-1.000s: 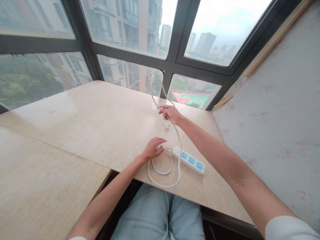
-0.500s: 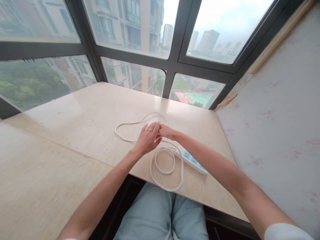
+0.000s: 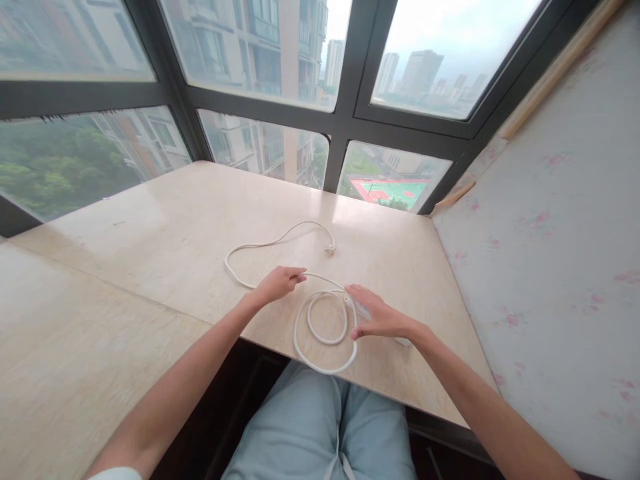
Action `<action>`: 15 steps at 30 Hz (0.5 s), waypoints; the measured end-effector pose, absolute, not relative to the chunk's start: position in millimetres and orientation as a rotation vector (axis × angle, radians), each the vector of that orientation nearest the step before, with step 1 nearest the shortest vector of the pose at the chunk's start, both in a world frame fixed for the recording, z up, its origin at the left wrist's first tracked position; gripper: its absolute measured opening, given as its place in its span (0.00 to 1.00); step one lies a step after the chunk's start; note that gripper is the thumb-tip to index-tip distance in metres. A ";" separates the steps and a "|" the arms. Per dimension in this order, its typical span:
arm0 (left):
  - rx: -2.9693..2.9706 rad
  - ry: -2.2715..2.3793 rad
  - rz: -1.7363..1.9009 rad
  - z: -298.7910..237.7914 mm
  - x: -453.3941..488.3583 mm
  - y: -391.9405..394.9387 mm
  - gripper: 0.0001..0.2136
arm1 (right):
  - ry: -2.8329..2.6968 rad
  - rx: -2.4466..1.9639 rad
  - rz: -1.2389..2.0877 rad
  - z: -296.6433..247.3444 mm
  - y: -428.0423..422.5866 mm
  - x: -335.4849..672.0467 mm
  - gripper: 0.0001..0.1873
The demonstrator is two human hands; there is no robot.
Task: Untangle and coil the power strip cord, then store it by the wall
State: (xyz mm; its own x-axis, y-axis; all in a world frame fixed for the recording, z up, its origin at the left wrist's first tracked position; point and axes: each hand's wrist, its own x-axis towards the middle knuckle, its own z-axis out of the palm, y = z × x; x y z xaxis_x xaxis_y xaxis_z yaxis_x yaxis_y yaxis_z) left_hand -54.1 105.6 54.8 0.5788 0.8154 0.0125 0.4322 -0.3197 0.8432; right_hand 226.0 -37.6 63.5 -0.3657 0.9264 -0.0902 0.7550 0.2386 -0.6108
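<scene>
A white power cord [image 3: 299, 341] lies in loops on the pale stone ledge, and its plug [image 3: 329, 249] rests farther back. My left hand [image 3: 280, 283] pinches the cord between thumb and fingers, left of the coil. Over the right side of the coil is my right hand [image 3: 373, 313], thumb and fingers apart. It covers most of the white power strip [image 3: 403, 341], whose far end and near end peek out around it. Whether the right fingers touch the cord or strip, I cannot tell.
The stone ledge [image 3: 150, 233] ends at a front edge above my legs [image 3: 320, 427]. Dark window frames [image 3: 340, 133] bound it at the back. A papered wall [image 3: 550, 267] stands on the right.
My hands, together over the cord before, have parted. The left moved left and nearer with the cord; the right came back over the power strip and opened. The plug now shows.
</scene>
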 end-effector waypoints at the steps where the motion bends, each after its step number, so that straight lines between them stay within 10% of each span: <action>1: 1.816 1.007 0.506 58.5 -54.8 105.5 0.06 | -2.242 -1.579 0.791 58.8 -40.6 224.6 0.59; 15: 0.309 0.899 0.745 56.3 -57.5 72.2 0.05 | -2.234 -1.596 0.186 43.5 -54.2 189.8 0.24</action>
State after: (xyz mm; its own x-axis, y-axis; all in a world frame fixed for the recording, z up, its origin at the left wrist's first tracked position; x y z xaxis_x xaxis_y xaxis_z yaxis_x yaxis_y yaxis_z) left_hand -57.5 72.2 56.3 0.3976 0.6993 -0.5941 -0.4537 0.7126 0.5351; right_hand 189.8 -54.2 43.5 -0.2778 0.9319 0.2331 0.8806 0.3440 -0.3259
